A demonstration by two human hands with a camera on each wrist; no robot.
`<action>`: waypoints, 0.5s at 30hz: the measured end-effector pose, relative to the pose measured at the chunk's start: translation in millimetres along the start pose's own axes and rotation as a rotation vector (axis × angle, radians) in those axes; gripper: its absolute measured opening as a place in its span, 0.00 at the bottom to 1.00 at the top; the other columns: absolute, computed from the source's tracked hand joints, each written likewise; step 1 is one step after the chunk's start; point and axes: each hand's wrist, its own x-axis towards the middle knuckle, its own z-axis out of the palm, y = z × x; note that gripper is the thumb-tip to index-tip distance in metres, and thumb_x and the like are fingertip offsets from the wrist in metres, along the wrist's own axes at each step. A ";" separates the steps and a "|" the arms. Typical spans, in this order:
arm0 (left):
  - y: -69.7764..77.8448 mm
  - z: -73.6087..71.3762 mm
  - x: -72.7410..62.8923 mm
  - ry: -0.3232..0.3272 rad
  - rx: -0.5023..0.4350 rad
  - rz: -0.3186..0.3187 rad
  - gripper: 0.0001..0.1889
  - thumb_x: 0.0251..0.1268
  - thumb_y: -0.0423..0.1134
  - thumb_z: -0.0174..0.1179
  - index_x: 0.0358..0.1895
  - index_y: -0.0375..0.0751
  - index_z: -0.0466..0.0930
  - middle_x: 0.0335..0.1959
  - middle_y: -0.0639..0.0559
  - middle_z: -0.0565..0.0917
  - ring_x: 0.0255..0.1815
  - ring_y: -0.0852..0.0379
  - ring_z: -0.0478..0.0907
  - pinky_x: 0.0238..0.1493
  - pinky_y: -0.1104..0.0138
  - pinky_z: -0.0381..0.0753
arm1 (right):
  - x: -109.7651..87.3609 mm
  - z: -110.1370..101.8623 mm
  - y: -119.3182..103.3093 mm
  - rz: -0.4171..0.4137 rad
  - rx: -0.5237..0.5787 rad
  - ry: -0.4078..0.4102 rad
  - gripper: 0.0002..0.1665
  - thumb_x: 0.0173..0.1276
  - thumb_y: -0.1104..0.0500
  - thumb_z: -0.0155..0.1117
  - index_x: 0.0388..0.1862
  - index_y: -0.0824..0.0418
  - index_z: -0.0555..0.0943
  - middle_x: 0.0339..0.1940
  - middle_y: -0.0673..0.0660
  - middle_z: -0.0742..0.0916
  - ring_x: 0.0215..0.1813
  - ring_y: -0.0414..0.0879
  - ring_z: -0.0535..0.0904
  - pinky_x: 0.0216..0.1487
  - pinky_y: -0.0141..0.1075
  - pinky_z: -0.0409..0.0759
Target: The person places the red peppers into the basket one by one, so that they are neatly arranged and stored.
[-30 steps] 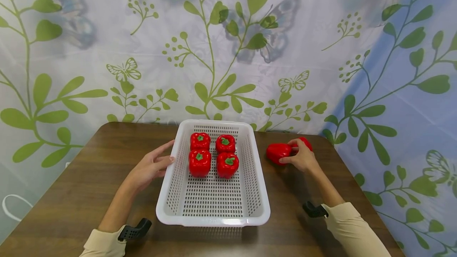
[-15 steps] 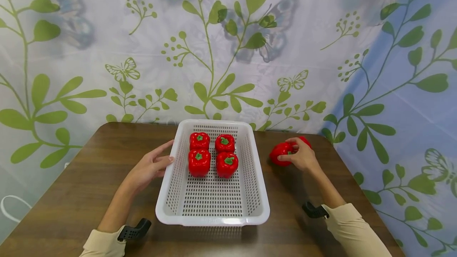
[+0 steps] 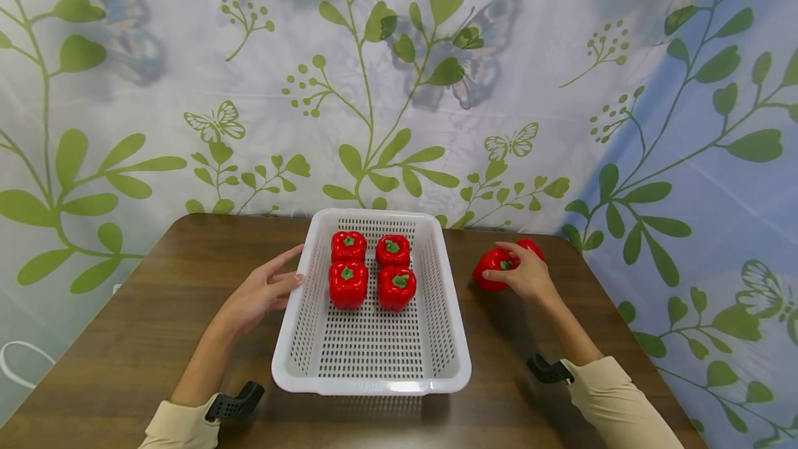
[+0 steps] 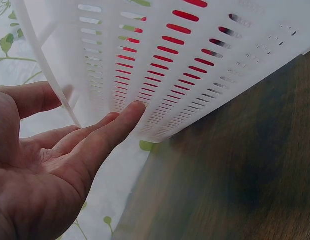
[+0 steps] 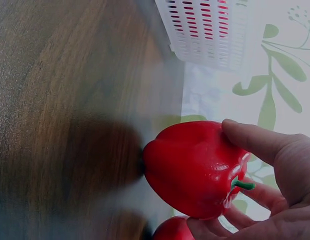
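Note:
My right hand (image 3: pixel 526 274) holds a glossy red bell pepper (image 3: pixel 483 272) by its stem end, at the right of the table. In the right wrist view, thumb and fingers lie on either side of the pepper (image 5: pixel 190 167), and its green stem faces the palm. Another red pepper (image 3: pixel 532 248) lies just behind that hand, largely hidden. My left hand (image 3: pixel 262 294) touches the left side of the white perforated basket (image 3: pixel 370 386) with fairly straight fingers (image 4: pixel 112 132). Several red peppers (image 3: pixel 349 285) stand in the basket's far half, green stems up.
The brown wooden table (image 3: pixel 156 283) carries the basket at its middle. A patterned curtain (image 3: pixel 374 89) with leaves and butterflies hangs behind the table and along its right side. A black wrist camera (image 3: pixel 237 402) sits on each forearm.
The pepper at my right hand has been turned from lying lengthwise to stem end toward the hand and more upright. The left hand and the basket have stayed put.

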 end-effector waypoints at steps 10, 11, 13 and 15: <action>0.7 0.4 0.8 0.002 -0.004 -0.005 0.37 0.77 0.43 0.56 0.83 0.49 0.50 0.70 0.28 0.71 0.59 0.36 0.82 0.55 0.47 0.85 | 1.1 5.2 -2.8 0.047 0.024 -0.007 0.46 0.61 0.45 0.75 0.72 0.62 0.68 0.69 0.70 0.75 0.68 0.68 0.69 0.64 0.64 0.76; 0.8 0.4 0.7 0.003 -0.004 -0.006 0.37 0.77 0.43 0.56 0.83 0.49 0.50 0.70 0.28 0.71 0.60 0.35 0.82 0.55 0.47 0.85 | 1.1 5.5 -2.8 0.045 0.026 -0.010 0.46 0.61 0.45 0.76 0.73 0.60 0.68 0.70 0.70 0.75 0.68 0.68 0.69 0.64 0.64 0.75; 0.9 0.3 0.7 0.004 -0.005 -0.010 0.37 0.77 0.44 0.56 0.83 0.49 0.50 0.70 0.28 0.71 0.60 0.36 0.82 0.56 0.47 0.85 | 1.0 6.3 -2.6 0.045 0.036 -0.017 0.47 0.61 0.44 0.76 0.73 0.58 0.68 0.71 0.69 0.74 0.69 0.68 0.69 0.64 0.65 0.75; 0.9 0.2 0.9 0.005 -0.009 -0.013 0.37 0.77 0.44 0.56 0.83 0.49 0.50 0.70 0.28 0.72 0.59 0.36 0.82 0.56 0.47 0.85 | 1.2 7.1 -2.0 0.046 0.039 -0.019 0.47 0.61 0.42 0.75 0.74 0.57 0.68 0.72 0.69 0.74 0.69 0.68 0.68 0.65 0.66 0.74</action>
